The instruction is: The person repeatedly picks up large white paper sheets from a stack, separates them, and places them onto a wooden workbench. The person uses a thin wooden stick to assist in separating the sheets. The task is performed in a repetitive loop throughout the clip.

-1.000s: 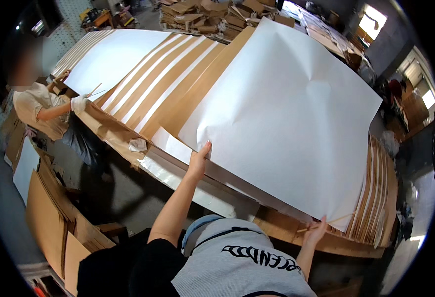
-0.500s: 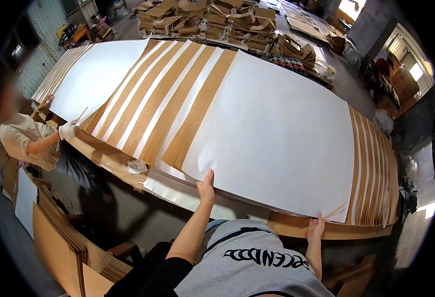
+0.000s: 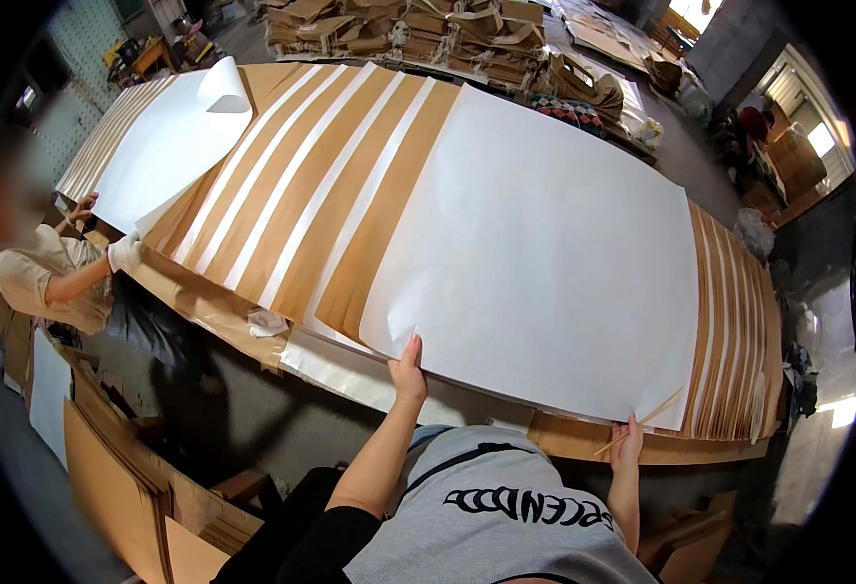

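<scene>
A large white paper sheet (image 3: 535, 253) lies over fanned brown and white sheets (image 3: 350, 204) on a long table. My left hand (image 3: 409, 372) is closed on its near left edge, thumb on top, and the paper puckers beside the thumb. At the near right corner my right hand (image 3: 627, 443) is closed on a thin wooden stick (image 3: 660, 407), its fingers also at the sheet's edge. The fingers under the paper are hidden. To the left, a co-worker's gloved hand (image 3: 126, 253) and bare hand (image 3: 83, 208) hold another white sheet (image 3: 160, 156), its far corner curled over.
More layered strips (image 3: 735, 341) fan out at the table's right end. Stacks of brown paper pieces (image 3: 409, 39) stand behind the table. Brown boards (image 3: 116, 487) lean at the lower left, near the co-worker (image 3: 53, 273). A crumpled white piece (image 3: 267, 323) lies on the near edge.
The co-worker's white sheet has shifted, and its far corner now curls up. The stick by the gloved hand no longer shows. My hands keep their places at the sheet's near edge.
</scene>
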Motion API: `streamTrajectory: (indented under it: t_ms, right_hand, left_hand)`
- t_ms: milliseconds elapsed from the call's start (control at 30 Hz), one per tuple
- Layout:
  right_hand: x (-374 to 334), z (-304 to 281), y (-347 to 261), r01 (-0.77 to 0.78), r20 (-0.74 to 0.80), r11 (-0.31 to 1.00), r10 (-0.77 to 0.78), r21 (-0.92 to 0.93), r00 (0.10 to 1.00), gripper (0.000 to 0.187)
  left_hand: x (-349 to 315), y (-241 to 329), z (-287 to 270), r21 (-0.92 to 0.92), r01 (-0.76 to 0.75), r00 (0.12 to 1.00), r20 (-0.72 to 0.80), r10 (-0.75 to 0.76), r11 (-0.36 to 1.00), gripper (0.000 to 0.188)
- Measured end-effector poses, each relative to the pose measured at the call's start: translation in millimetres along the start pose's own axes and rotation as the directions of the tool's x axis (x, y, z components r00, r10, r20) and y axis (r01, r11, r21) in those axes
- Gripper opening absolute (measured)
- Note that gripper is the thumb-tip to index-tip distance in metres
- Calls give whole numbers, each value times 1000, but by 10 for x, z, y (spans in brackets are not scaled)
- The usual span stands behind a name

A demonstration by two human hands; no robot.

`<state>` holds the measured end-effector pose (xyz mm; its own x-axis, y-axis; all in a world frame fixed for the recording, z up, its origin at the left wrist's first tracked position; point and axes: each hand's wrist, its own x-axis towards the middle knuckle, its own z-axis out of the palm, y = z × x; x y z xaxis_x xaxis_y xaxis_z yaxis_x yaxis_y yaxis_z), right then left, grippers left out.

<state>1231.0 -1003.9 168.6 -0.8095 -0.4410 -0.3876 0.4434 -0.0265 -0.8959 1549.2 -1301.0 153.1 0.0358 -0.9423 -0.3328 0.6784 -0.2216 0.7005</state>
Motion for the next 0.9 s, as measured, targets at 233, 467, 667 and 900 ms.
streamTrajectory:
  t_ms: [233,467,667,900]
  right_hand:
    - [36,10,-18,-41,-46,999,40,-10,998,31]
    - [50,-76,9,-9,-44,999,7,-45,999,33]
    - [-69,145,-44,-4,-59,997,-1,-82,998,29]
    - [-33,151,-39,18,-54,996,-23,-82,998,26]
  left_hand:
    - [-90,408,6,397,-130,983,-67,170,908,35]
    - [322,743,-436,569,-118,927,-231,296,814,20]
    - [351,749,-522,482,-46,933,-292,210,875,23]
    - [381,736,-484,455,-79,911,-327,249,887,20]
